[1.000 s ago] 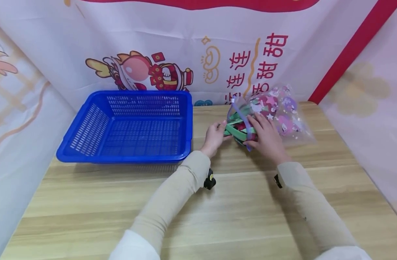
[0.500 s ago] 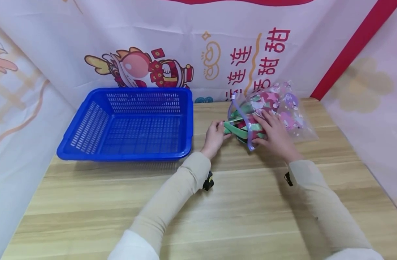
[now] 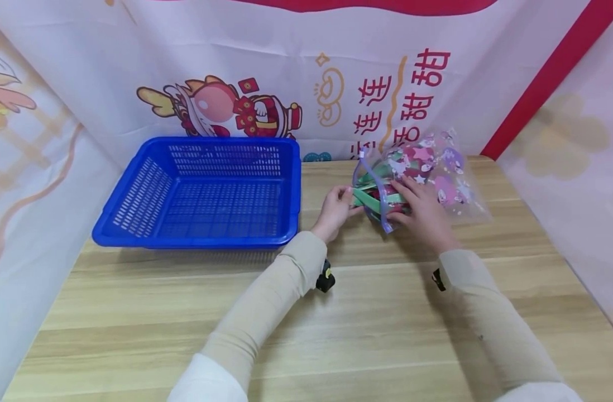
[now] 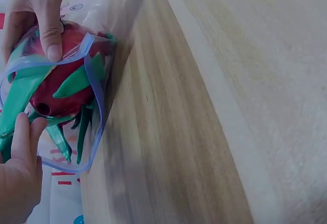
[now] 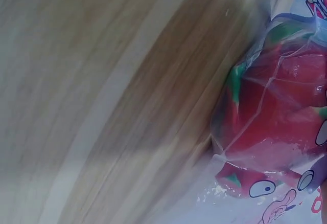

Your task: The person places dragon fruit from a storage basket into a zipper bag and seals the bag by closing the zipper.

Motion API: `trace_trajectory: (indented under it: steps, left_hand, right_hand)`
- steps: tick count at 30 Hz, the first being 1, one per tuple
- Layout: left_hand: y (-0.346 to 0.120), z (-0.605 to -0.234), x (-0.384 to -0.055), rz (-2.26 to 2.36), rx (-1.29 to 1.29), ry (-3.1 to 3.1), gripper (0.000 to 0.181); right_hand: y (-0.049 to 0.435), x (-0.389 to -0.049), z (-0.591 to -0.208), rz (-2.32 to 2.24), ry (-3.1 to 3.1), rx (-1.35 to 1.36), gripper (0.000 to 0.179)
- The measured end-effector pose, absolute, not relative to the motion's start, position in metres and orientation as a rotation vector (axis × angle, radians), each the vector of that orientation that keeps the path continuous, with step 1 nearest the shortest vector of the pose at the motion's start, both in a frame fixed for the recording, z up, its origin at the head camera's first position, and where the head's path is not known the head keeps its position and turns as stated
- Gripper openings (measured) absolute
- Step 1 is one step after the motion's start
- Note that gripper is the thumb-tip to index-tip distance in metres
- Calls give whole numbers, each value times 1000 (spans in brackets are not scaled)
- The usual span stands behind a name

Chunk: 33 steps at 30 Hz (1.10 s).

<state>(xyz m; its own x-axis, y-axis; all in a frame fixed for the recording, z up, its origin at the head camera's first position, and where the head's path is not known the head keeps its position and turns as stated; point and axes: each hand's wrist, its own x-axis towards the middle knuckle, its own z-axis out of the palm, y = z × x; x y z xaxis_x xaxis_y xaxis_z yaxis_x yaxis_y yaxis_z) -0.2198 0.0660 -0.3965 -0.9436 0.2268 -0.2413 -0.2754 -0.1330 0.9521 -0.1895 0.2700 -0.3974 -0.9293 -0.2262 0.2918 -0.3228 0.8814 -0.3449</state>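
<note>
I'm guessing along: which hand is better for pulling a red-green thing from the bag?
Probably the left hand: it pinches green leaves sticking out of the bag, nearer the basket. The right hand grips the bag's outside.

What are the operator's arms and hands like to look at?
The left hand and right hand are ungloved. The left sleeve and right sleeve are beige, with white cloth higher up. A black device sits at each wrist, the left one with a yellow mark.
</note>
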Motion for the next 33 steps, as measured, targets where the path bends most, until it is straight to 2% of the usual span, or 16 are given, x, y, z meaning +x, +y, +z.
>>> trace_trajectory:
  steps: [18,24,28,33]
  left_hand:
    - [64,-400,-222,2088,-23,1868,38]
    - [64,-409,-223,2141,-39,1893,32]
    - [65,-411,-222,2094,-64,2114,27]
    - [66,-409,-222,1997,-75,2348,24]
  right_hand:
    - [258,-192,-400,486,-2693,425,77]
    - [261,-194,-401,412,-2721,536,78]
    - [267,-191,-403,346,-2740,654,78]
    - [275,-185,-402,284,-2822,759,96]
